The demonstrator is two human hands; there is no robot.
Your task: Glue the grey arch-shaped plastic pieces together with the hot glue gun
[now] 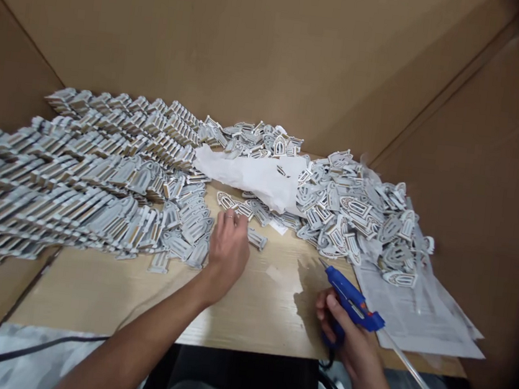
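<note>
From my end, I see the left hand (228, 256) over the middle of the table (264, 320), its fingers curled and close together, their tips right at some arched pieces (227, 201). I can't tell whether they pinch one or only touch it. A single piece (257, 239) lies flat just beside that hand, on its right.

In the right hand (354, 346) I have the blue glue gun (346, 292), fingers wrapped round the handle, thumb along its side, nozzle aimed up and left, well apart from the pieces. A clear stick (412, 371) runs out of its back.

Cardboard walls (258, 44) box in the table. Within them, stacked rows (55, 177) fill the left side, a loose heap (342, 210) lies right of centre, partly on paper sheets (422, 325), and a crumpled white sheet (252, 175) lies between them with small scraps on top.
</note>
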